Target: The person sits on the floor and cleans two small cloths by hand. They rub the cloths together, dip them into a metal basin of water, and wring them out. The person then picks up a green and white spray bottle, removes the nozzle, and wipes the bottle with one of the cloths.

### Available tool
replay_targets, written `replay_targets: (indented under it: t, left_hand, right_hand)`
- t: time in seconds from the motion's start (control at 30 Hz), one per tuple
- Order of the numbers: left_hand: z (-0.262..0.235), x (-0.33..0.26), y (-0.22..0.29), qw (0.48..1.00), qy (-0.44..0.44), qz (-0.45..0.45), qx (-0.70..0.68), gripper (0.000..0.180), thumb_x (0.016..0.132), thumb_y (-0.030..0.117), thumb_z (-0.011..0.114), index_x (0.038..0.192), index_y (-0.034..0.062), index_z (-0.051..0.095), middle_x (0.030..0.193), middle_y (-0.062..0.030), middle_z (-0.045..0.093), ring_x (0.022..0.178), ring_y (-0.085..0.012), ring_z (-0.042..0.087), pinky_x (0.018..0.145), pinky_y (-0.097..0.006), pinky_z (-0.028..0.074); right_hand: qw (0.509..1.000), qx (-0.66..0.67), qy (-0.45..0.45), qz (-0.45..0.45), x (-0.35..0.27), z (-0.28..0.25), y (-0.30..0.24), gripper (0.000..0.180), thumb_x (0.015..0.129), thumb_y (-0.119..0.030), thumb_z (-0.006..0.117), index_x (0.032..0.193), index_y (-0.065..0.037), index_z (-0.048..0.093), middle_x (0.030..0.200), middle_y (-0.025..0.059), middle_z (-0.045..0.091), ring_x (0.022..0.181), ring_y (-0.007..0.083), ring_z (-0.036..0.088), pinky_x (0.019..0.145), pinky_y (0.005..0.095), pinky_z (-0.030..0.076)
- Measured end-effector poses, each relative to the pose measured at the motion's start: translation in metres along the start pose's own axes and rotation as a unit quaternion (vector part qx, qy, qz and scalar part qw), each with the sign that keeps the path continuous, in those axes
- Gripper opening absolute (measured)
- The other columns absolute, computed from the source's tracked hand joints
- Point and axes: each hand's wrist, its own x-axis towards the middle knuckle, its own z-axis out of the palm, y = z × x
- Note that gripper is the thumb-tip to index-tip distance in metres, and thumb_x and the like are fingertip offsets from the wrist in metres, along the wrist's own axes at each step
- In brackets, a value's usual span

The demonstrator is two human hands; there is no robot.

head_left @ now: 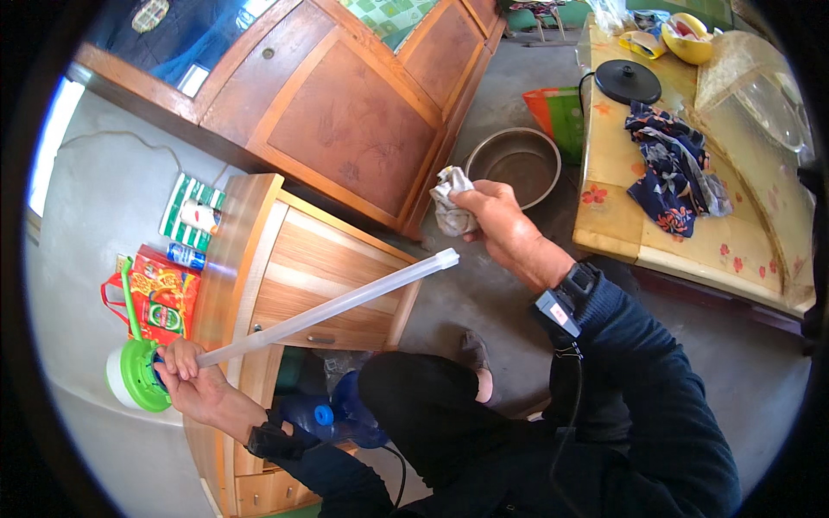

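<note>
My left hand (190, 375) grips one end of a long white translucent tube (332, 305), which slants up to the right over a wooden cabinet (285, 259). The tube's lower end meets a green and white round base (134, 375) by the wall. My right hand (501, 220) is raised above the tube's far end and clutches a crumpled grey-white cloth (451, 200). The cloth is a little above the tube's tip and does not touch it. A black band with a small device is on each wrist.
A metal basin (515, 162) sits on the concrete floor beside a low table (604, 224) bearing a dark floral cloth (673, 168), a black round lid and a yellow bowl. Red and green packages (164, 293) lean at the wall. A large wooden door panel (345, 112) stands behind.
</note>
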Motion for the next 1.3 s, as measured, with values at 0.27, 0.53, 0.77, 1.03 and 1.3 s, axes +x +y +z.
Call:
replay_targets:
  t: [0.27, 0.53, 0.77, 1.03, 1.3]
  left_hand:
    - [-0.009, 0.020, 0.016, 0.998, 0.039, -0.049, -0.031, 0.023, 0.118, 0.013, 0.053, 0.113, -0.0094, 0.051, 0.082, -0.0059, 0.044, 0.063, -0.0161, 0.040, 0.054, -0.031, 0.037]
    - [-0.061, 0.038, 0.018, 0.971, 0.159, -0.131, -0.120, 0.016, 0.111, 0.008, 0.054, 0.099, -0.0021, 0.051, 0.075, -0.0055, 0.045, 0.057, -0.0160, 0.039, 0.050, -0.032, 0.036]
    - [-0.110, 0.036, 0.030, 0.965, 0.137, -0.172, -0.145, 0.019, 0.110, 0.005, 0.051, 0.091, 0.0017, 0.053, 0.073, -0.0040, 0.046, 0.056, -0.0153, 0.040, 0.050, -0.032, 0.036]
    - [-0.103, 0.025, 0.017, 0.953, 0.182, -0.193, -0.150, 0.020, 0.106, 0.008, 0.052, 0.086, 0.0040, 0.053, 0.074, -0.0054, 0.050, 0.055, -0.0161, 0.044, 0.049, -0.033, 0.040]
    - [-0.087, 0.011, 0.007, 0.943, 0.133, -0.263, -0.157, 0.019, 0.102, -0.003, 0.051, 0.086, 0.0069, 0.050, 0.070, -0.0017, 0.041, 0.057, -0.0137, 0.041, 0.058, -0.031, 0.040]
  right_hand:
    - [1.000, 0.003, -0.022, 0.011, -0.011, 0.000, -0.012, 0.027, 0.106, -0.027, 0.069, 0.113, -0.001, 0.071, 0.097, 0.0094, 0.075, 0.086, 0.0174, 0.067, 0.067, 0.0339, 0.048]
    - [0.999, -0.006, -0.039, 0.030, -0.013, -0.001, -0.020, 0.030, 0.108, -0.026, 0.066, 0.120, 0.001, 0.068, 0.103, 0.0130, 0.076, 0.089, 0.0176, 0.067, 0.066, 0.0323, 0.048]
    - [0.999, 0.004, -0.043, 0.022, -0.012, -0.001, -0.019, 0.032, 0.107, -0.026, 0.066, 0.121, 0.003, 0.070, 0.101, 0.0129, 0.075, 0.086, 0.0171, 0.066, 0.064, 0.0313, 0.048]
    - [0.999, 0.010, -0.037, 0.025, -0.013, 0.001, -0.023, 0.034, 0.106, -0.022, 0.069, 0.125, 0.006, 0.070, 0.104, 0.0145, 0.076, 0.087, 0.0171, 0.069, 0.061, 0.0283, 0.048]
    - [0.999, -0.013, -0.041, 0.030, -0.013, 0.001, -0.024, 0.037, 0.108, -0.025, 0.067, 0.127, 0.007, 0.069, 0.104, 0.0152, 0.075, 0.088, 0.0188, 0.068, 0.062, 0.0299, 0.048]
